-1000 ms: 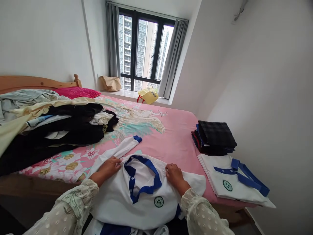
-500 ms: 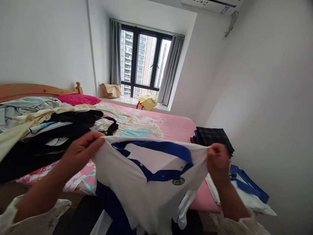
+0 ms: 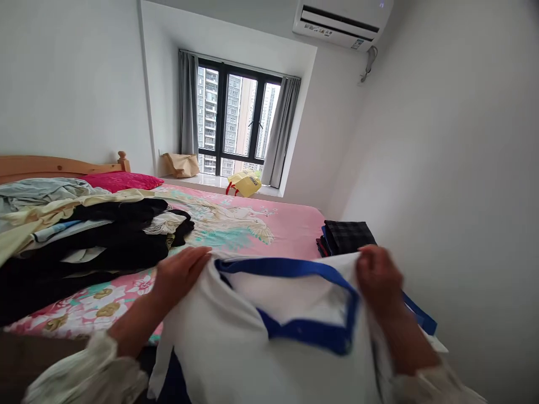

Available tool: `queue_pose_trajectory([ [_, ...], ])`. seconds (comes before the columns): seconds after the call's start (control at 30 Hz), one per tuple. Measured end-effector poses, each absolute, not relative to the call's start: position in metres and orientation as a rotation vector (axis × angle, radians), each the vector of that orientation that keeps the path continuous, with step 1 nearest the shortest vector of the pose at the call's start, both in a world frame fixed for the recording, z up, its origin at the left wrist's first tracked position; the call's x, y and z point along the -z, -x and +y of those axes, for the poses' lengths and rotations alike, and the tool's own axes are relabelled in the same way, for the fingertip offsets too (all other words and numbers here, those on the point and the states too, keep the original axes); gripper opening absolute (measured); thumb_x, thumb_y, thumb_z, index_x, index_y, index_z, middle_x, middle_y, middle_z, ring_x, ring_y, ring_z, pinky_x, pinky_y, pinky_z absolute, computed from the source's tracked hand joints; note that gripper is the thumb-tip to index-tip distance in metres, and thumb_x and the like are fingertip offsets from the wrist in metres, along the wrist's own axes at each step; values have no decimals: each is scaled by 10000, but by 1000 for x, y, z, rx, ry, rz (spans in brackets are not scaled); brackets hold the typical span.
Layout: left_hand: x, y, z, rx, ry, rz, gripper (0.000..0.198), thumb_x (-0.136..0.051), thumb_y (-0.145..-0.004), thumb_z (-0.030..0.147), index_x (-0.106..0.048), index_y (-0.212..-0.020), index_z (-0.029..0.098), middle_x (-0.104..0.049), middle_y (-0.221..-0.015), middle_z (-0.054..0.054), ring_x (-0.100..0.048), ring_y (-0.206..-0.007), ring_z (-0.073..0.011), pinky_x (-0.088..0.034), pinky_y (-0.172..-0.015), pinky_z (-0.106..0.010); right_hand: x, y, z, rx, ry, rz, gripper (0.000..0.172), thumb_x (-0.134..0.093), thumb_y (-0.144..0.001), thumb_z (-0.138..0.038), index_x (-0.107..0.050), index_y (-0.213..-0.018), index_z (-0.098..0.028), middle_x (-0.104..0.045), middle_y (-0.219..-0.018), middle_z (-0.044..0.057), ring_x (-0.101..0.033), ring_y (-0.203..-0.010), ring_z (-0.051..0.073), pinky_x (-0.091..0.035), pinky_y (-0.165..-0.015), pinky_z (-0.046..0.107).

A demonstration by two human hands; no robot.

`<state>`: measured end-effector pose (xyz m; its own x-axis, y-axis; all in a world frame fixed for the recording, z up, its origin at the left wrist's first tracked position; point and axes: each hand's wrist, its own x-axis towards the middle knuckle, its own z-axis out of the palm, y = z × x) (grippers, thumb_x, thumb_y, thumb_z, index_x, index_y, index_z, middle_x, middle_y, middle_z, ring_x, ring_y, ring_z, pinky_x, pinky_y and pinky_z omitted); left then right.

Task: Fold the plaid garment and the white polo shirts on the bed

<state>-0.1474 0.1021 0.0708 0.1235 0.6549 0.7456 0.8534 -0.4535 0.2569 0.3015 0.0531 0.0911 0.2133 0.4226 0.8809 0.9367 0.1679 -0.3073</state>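
Observation:
A white shirt (image 3: pixel 236 342) with a blue collar (image 3: pixel 273 267) hangs spread between my hands at the lower middle, its neck opening facing up. My left hand (image 3: pixel 181 275) pinches the shirt's left shoulder beside the collar. My right hand (image 3: pixel 379 275) is closed round the right shoulder. The collar sags open at the front, and the lower part of the shirt runs out of the frame. A bit of dark blue cloth shows under its left side.
Behind lies a bed with a pink patterned sheet (image 3: pixel 290 224). Piled clothes (image 3: pixel 122 235) cover its left side. A folded dark stack (image 3: pixel 349 235) stands at its right edge, near my right hand. Another blue-collared garment (image 3: pixel 421 317) lies partly hidden at the right.
My left hand has moved right, closer to my right hand, so the shirt is less stretched and its collar droops to the right. The view has tilted up and turned slightly right.

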Motion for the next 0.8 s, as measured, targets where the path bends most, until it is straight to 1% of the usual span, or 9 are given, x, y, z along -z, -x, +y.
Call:
queue_pose_trajectory([
  [0.1,-6,131,140,997,2183,-1743,418,-424,-889,375,-614,-1197,166,-659,-1148,-120,-610,-1061,-255,-494,-877,-378,-36,-293,98,347,1651,-1620,303,-389,-788,-300,-638,-880,-155,-646,-925,123,-565,-903,251,-439,-838,411],
  [0.2,64,131,144,871,2299,-1767,453,-453,-868,371,-580,-1262,188,-552,-1353,-133,-492,-1257,-280,-421,-1006,-453,19,-283,108,72,1632,-1658,277,-420,-787,-324,-642,-870,-182,-664,-919,102,-593,-924,239,-449,-875,386],
  [0.27,107,138,133,763,2359,-1791,460,-445,-875,403,-575,-1285,240,-483,-1435,-107,-414,-1334,-289,-345,-1068,-503,41,-271,105,-159,1601,-1633,258,-445,-799,-357,-637,-870,-201,-667,-911,85,-609,-899,231,-467,-840,363],
  [0.37,155,152,116,567,2391,-1956,503,-432,-874,446,-536,-1335,273,-476,-1446,-78,-397,-1352,-292,-279,-1098,-549,54,-240,108,-483,1530,-1608,245,-473,-819,-378,-638,-875,-205,-665,-871,61,-613,-802,202,-483,-735,319],
  [0.43,176,158,110,518,2379,-1987,527,-420,-879,473,-511,-1357,272,-480,-1441,-66,-406,-1349,-276,-248,-1119,-540,57,-213,119,-736,1478,-1576,237,-505,-815,-385,-641,-876,-200,-651,-810,43,-599,-743,182,-481,-644,285],
  [0.53,194,160,109,579,2298,-1894,522,-427,-879,482,-527,-1345,268,-487,-1434,-59,-426,-1335,-265,-233,-1131,-512,69,-165,143,-1248,1480,-1325,258,-595,-754,-421,-619,-841,-180,-614,-766,27,-570,-641,152,-447,-482,243],
  [0.63,202,161,108,644,2218,-1795,511,-452,-873,458,-521,-1348,282,-501,-1424,-41,-457,-1309,-262,-258,-1113,-494,90,-121,168,-1606,1520,-1044,358,-622,-732,-504,-561,-837,-168,-603,-779,33,-563,-553,130,-437,-420,245],
  [0.7,206,163,107,671,2179,-1734,518,-467,-868,446,-494,-1366,308,-502,-1423,-21,-476,-1294,-257,-272,-1101,-482,104,-98,183,-1718,1535,-843,378,-616,-748,-536,-523,-799,-173,-587,-713,18,-530,-486,97,-392,-399,205],
  [0.8,215,169,107,673,2147,-1642,540,-482,-862,432,-436,-1395,364,-499,-1419,15,-507,-1266,-237,-309,-1069,-453,117,-77,201,-1723,1560,-612,400,-647,-737,-529,-441,-654,-196,-479,-532,-34,-416,-403,62,-250,-359,166],
])
